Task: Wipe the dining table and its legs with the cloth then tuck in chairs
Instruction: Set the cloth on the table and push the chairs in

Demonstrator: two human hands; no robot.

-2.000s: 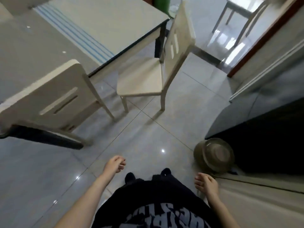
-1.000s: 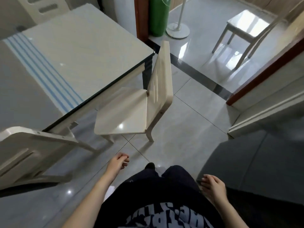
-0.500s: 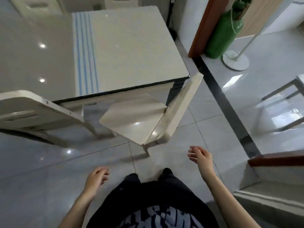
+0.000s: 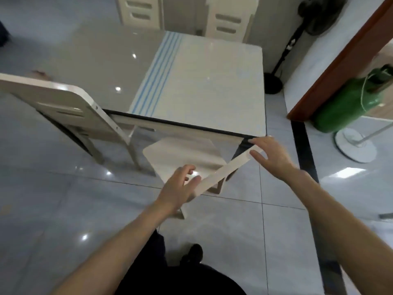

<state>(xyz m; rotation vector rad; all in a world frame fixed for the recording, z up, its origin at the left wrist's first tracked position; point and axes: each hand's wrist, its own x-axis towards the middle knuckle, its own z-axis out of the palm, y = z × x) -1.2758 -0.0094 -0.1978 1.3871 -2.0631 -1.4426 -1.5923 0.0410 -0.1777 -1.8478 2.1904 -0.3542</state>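
Note:
A glossy dining table with blue stripes across its middle fills the upper view. A cream chair stands at its near right corner, the seat partly under the table edge. My left hand grips the near end of the chair's top rail. At the far end of that rail my right hand rests with its fingers spread over it. A second cream chair stands at the table's near left side. No cloth is in view.
Two more cream chairs stand at the table's far side. A green gas cylinder and a white fan base are at the right by a brown door frame. A black standing fan is at the far right corner. Grey tiled floor lies all around.
I have turned to face the table and stepped close. Both hands rose from my sides and reached forward onto the back of the right chair.

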